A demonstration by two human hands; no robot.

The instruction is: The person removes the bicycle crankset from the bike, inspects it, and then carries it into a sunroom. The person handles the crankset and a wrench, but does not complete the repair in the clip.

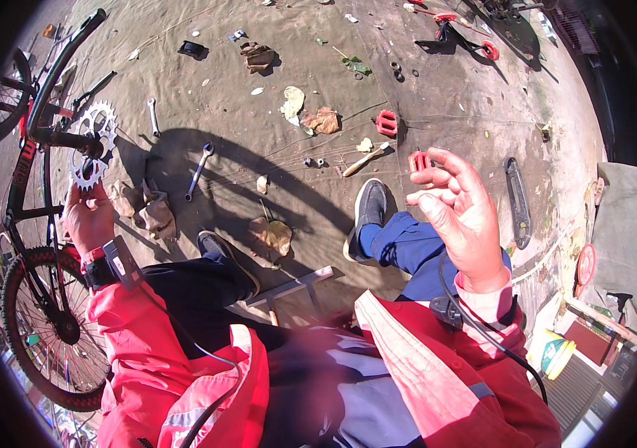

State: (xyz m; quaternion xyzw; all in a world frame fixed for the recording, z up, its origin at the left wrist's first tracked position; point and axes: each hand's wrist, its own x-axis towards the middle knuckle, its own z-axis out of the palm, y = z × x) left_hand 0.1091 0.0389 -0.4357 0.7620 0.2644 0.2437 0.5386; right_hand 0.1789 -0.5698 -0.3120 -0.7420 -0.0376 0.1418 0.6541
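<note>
On the left, my left hand point(88, 219) has its fingers closed at the lower edge of a silver toothed chainring point(101, 118), fitted on a bicycle frame point(21, 175). My right hand point(462, 213) is raised on the right, fingers curled and thumb tip close to them; any small thing pinched there is too hidden to name. Just beyond its fingertips a red pedal point(418, 160) appears, partly covered by the fingers. Another red pedal point(385, 122) lies farther off on the ground sheet. A black crank arm point(517, 203) lies right of my right hand.
Two wrenches point(199, 172) and a wooden-handled brush point(366, 159) lie on the sheet among dry leaves point(322, 119). Work gloves point(152, 213) rest near my left hand. The rear wheel point(57, 328) stands at lower left, a yellow-rimmed tub point(555, 354) at right.
</note>
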